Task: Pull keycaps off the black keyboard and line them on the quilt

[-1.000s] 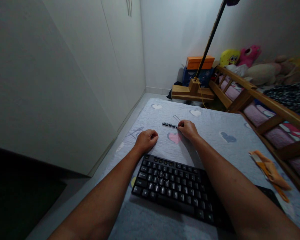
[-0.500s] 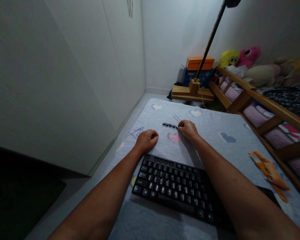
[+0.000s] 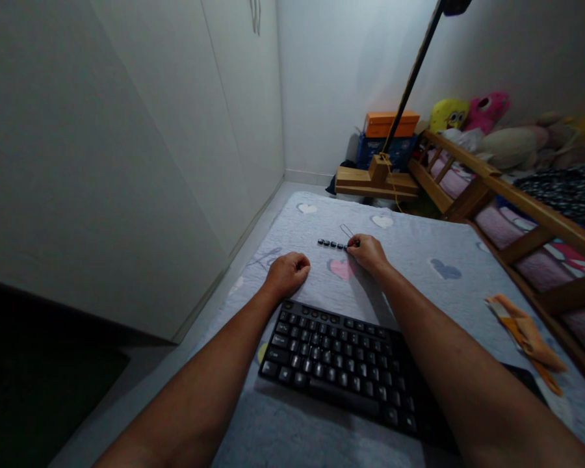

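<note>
My right hand (image 3: pixel 367 251) is closed in a pinch at the right end of a row of several small black keycaps (image 3: pixel 333 244) on the bedding. Its fingertips are on the last keycap, mostly hidden by them. A thin wire loop (image 3: pixel 346 230) sticks out just beyond these fingers; whether they also hold it, I cannot tell. Left of the row, my left hand (image 3: pixel 287 274) rests on the bedding with fingers curled. A dark spot shows inside its curl, too small to name. Below both hands lies a black keyboard (image 3: pixel 338 364), its right part under my right forearm.
Heart-patterned bedding (image 3: pixel 409 240) covers the surface. An orange cloth and a brush-like tool (image 3: pixel 524 331) lie at right, beside a wooden bed rail (image 3: pixel 517 195). A white cabinet (image 3: pixel 175 130) stands at left. Behind are a wooden stand (image 3: pixel 377 175) with a pole and an orange box (image 3: pixel 390 123).
</note>
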Demonstrator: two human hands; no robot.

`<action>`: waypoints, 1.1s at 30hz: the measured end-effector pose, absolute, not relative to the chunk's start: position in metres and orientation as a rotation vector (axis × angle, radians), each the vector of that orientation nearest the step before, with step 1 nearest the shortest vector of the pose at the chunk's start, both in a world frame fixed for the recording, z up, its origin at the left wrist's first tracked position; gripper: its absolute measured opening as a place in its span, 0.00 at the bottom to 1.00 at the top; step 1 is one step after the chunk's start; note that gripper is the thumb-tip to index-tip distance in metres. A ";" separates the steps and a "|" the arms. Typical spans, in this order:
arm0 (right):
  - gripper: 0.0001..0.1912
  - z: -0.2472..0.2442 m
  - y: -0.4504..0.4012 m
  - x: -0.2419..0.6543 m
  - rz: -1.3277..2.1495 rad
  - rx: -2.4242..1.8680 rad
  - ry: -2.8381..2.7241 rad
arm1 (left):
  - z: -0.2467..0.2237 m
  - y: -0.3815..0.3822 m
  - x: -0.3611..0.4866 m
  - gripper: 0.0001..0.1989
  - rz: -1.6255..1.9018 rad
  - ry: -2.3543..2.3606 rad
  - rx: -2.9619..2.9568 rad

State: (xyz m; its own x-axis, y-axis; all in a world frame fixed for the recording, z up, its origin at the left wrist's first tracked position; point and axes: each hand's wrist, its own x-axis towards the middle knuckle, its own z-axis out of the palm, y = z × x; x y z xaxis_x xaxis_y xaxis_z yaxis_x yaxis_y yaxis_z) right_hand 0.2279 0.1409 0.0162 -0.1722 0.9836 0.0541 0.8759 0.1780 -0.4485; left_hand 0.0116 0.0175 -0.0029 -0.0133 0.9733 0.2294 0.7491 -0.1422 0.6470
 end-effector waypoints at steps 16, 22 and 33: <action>0.11 0.019 0.140 0.227 0.464 -1.794 -2.140 | -0.004 0.018 0.011 0.06 0.913 1.805 1.941; 0.12 0.027 0.136 0.228 0.481 -1.779 -2.134 | -0.004 0.017 0.010 0.06 0.920 1.791 1.946; 0.13 0.080 0.082 0.267 0.946 -1.402 -1.651 | -0.003 0.017 0.011 0.06 0.916 1.800 1.949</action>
